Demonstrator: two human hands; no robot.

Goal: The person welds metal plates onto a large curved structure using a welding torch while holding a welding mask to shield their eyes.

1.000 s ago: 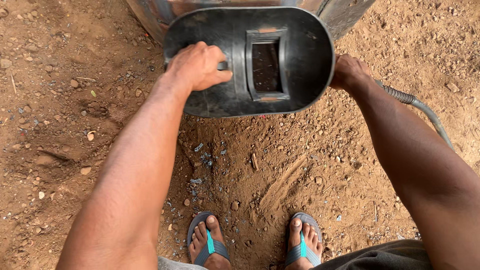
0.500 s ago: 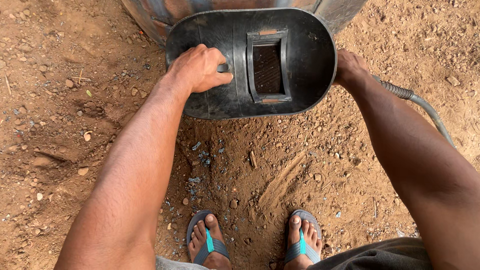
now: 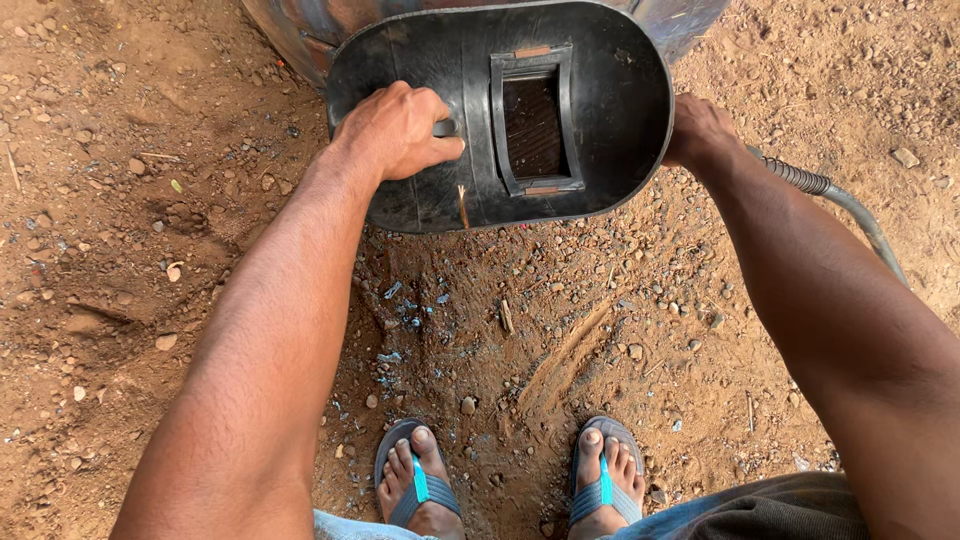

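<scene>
Welding shield [image 3: 590, 110] drawn nearer, left hand [image 3: 395, 130] gripping, pebbly red dirt ground [image 3: 120, 200]

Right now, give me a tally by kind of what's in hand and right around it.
Black welding shield: 1, left hand gripping its handle
Metal drum: 1, behind the shield
Corrugated hose: 1, by the right hand
Blue-strapped sandals: 2
Total: 5

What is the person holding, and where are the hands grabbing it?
The left hand grips the handle inside a black welding shield. The right hand is half hidden behind its edge; what it holds cannot be told.
</scene>
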